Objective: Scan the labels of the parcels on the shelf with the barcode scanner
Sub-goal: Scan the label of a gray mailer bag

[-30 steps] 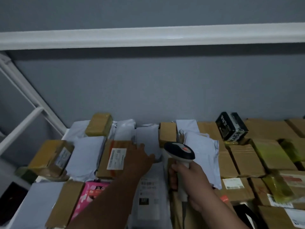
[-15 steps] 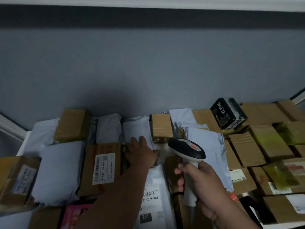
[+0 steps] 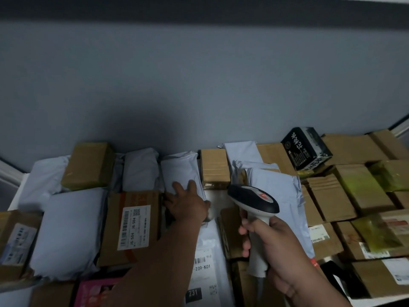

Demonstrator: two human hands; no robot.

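Under your left hand [image 3: 188, 202], whose straight fingers [image 3: 177, 187] press a grey mailer [image 3: 180, 171], no label shows. With your right hand [image 3: 276, 247] gripping the scanner [image 3: 254, 201], it could read the neighbouring box label [image 3: 134, 227] instead.

My left hand [image 3: 188, 202] has slid further back onto the grey mailer [image 3: 180, 171]; the scanner [image 3: 254, 200] sits slightly higher

The left hand [image 3: 188, 201] covers the near end of a white mailer bag [image 3: 180, 171], and its forearm hides part of the label [image 3: 203, 265] below. The right hand [image 3: 273, 249] wraps the barcode scanner [image 3: 254, 199] handle; its scanning window faces away. Small print on the carton label [image 3: 134, 227] left of the left hand is unreadable. A pink parcel [image 3: 94, 292] below is cut off by the bottom edge.
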